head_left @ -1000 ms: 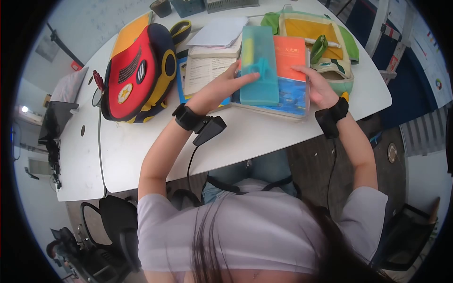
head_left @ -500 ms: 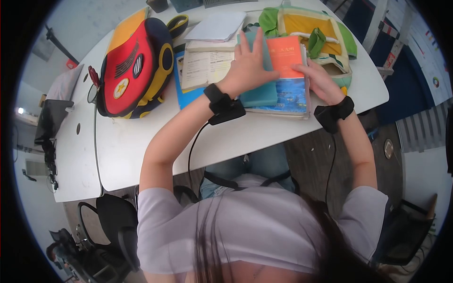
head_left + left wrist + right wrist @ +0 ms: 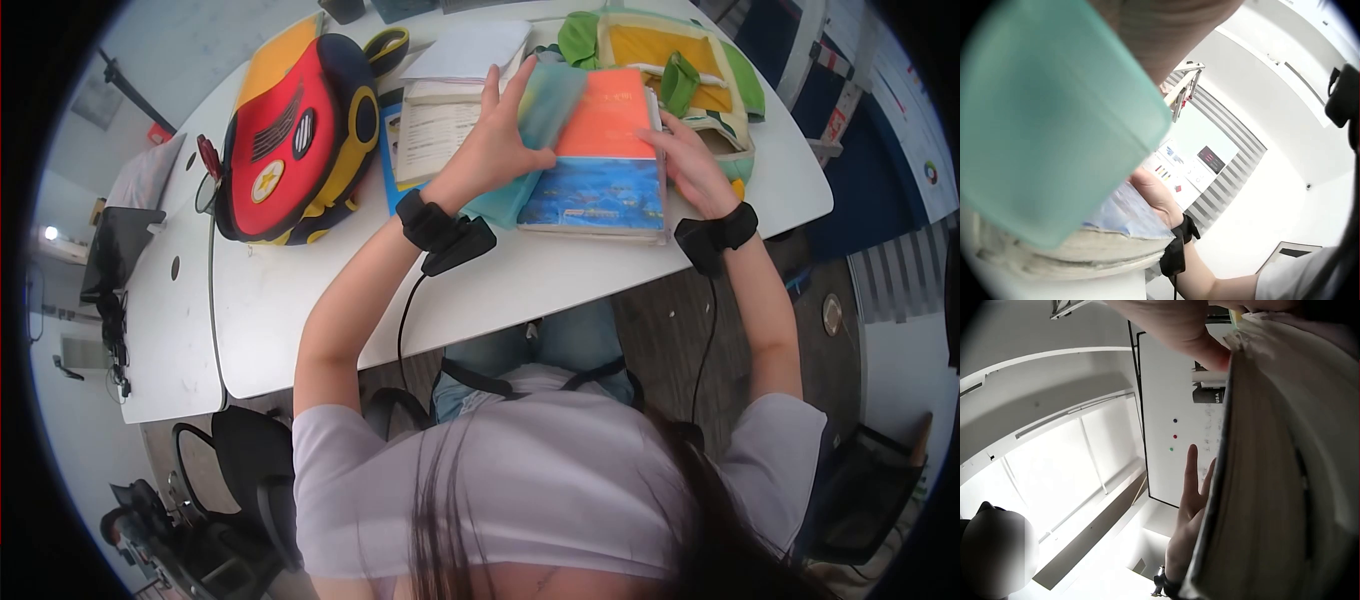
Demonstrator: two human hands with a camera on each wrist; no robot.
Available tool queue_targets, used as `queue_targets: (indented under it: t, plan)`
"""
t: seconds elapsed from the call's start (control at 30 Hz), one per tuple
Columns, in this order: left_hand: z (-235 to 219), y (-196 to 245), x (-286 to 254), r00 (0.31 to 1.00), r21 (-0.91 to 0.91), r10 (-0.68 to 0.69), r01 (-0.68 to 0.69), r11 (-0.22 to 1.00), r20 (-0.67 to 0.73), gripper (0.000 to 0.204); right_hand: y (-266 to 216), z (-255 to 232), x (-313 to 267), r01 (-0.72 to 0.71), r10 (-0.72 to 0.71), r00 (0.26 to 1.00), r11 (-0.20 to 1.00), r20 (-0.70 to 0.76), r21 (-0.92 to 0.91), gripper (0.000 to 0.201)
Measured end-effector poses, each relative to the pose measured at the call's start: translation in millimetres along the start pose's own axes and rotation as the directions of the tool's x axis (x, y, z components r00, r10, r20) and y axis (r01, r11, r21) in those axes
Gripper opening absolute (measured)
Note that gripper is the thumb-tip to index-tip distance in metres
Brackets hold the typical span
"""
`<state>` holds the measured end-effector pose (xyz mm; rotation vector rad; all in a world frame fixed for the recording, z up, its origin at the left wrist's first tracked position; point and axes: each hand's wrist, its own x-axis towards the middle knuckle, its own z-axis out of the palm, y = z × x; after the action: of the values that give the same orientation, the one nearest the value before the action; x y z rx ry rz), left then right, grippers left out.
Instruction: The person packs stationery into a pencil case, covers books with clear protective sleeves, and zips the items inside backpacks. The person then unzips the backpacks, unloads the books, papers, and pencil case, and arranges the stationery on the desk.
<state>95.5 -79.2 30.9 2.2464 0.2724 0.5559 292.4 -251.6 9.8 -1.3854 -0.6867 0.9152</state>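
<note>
A translucent teal pencil case (image 3: 552, 92) lies tilted over the left part of a stack of books. My left hand (image 3: 492, 150) holds it across the middle, thumb over its near face and fingers spread toward its far end. In the left wrist view the pencil case (image 3: 1054, 125) hangs close over the book pages. On top of the stack is a book with an orange and blue cover (image 3: 595, 190). My right hand (image 3: 692, 168) grips the stack's right edge, thumb on the cover. In the right wrist view the thick page edges (image 3: 1260, 469) show beside that thumb.
Left of the stack lie an open printed book (image 3: 432, 130) and white papers (image 3: 470, 50). A red and navy backpack (image 3: 290, 150) stands farther left on the white table (image 3: 300, 310). A green and yellow bag (image 3: 715, 75) lies behind my right hand.
My left hand shifted over the pencil case, then drew it leftward and tilted it, baring more of the orange and blue cover. My right hand stays at the stack's right edge.
</note>
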Motion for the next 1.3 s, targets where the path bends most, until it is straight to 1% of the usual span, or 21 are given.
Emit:
queue_targets:
  t: [0.1,0.17,0.27,0.4,0.47,0.5,0.57,0.6,0.67,0.73,0.8,0.83,0.9,0.97,1.07,1.1,1.17,1.2,1.23,1.27,1.3]
  plan:
    - [-12,-8,1,0.999,0.024,-0.015,0.016,1.0,-0.052,0.092,-1,2,-5,-0.027,0.027,1.0,0.999,-0.011,0.043,0.061]
    - [-29,-27,9,0.978,0.154,0.023,0.009,0.988,-0.207,0.086,-1,2,-8,-0.044,0.044,0.999,0.998,-0.006,0.035,0.058]
    - [-55,-41,13,0.951,0.22,0.008,0.063,0.973,-0.309,0.081,1,0,-8,-0.017,0.012,0.999,0.993,0.044,0.119,0.051]
    - [-68,-77,14,0.955,0.223,-0.053,0.122,0.967,-0.293,0.076,8,-8,-5,-0.033,0.019,0.998,0.964,0.058,0.262,0.044]
    - [-69,-92,14,0.985,0.277,-0.071,0.112,0.954,-0.155,0.07,8,-7,-6,-0.047,0.036,0.997,0.982,0.064,0.18,0.043]
    - [-68,-100,15,0.986,0.276,-0.071,0.111,0.955,-0.151,0.07,10,-7,-6,-0.047,0.037,0.997,0.982,0.06,0.182,0.043]
    - [-66,-88,14,0.99,0.496,-0.058,0.116,0.86,-0.132,0.061,13,-8,-5,-0.046,0.036,0.997,0.985,0.063,0.165,0.043]
    - [-63,-81,14,0.99,0.496,-0.054,0.112,0.861,-0.13,0.061,12,-8,-5,-0.044,0.034,0.998,0.985,0.059,0.165,0.043]
    - [-44,-25,5,0.993,0.329,0.107,-0.084,0.941,-0.054,0.057,10,-5,-8,-0.047,0.041,0.998,0.989,0.039,0.141,0.045]
    - [-13,4,-2,0.957,0.093,0.256,-0.27,0.958,0.139,0.057,12,0,-9,-0.017,0.014,1.0,0.986,0.017,0.169,0.045]
    - [19,36,-15,0.94,0.112,0.219,-0.255,0.96,0.263,0.066,12,3,-10,0.014,-0.013,1.0,0.981,-0.005,0.193,0.046]
    - [33,40,-15,0.939,0.109,0.22,-0.256,0.961,0.264,0.066,12,3,-10,0.023,-0.023,1.0,0.982,-0.005,0.189,0.048]
    - [55,41,-15,0.917,0.273,0.264,-0.347,0.897,0.298,0.072,12,3,-13,0.032,-0.031,0.999,0.982,-0.011,0.184,0.05]
    - [64,36,-9,0.916,0.27,0.275,-0.355,0.895,0.292,0.073,8,1,-16,-0.053,0.055,0.995,0.998,-0.077,0.025,0.055]
    - [63,37,-6,0.896,0.247,0.331,-0.406,0.88,0.295,0.069,4,-4,-21,-0.083,0.075,0.994,0.99,-0.075,-0.111,0.056]
    - [60,39,-7,0.878,0.224,0.373,-0.444,0.867,0.299,0.065,1,-6,-24,-0.084,0.076,0.994,0.991,-0.076,-0.108,0.056]
    - [49,51,-13,0.875,0.171,0.393,-0.449,0.877,0.282,0.06,-9,-7,-30,-0.012,0.016,1.0,0.942,0.009,-0.335,0.051]
    - [42,57,-14,0.871,0.117,0.416,-0.457,0.882,0.261,0.057,-12,-8,-29,-0.013,0.017,1.0,0.943,0.01,-0.331,0.051]
    - [35,61,-14,0.871,0.117,0.414,-0.455,0.883,0.264,0.057,-15,-9,-28,0.009,-0.012,1.0,0.891,-0.003,-0.453,0.046]
    - [28,63,-15,0.877,0.211,0.448,-0.478,0.853,0.176,0.058,-16,-10,-26,0.028,-0.042,0.999,0.823,-0.012,-0.568,0.041]
    - [21,64,-15,0.869,0.306,0.486,-0.488,0.817,0.088,0.06,-15,-12,-22,0.027,-0.041,0.999,0.824,-0.012,-0.566,0.041]
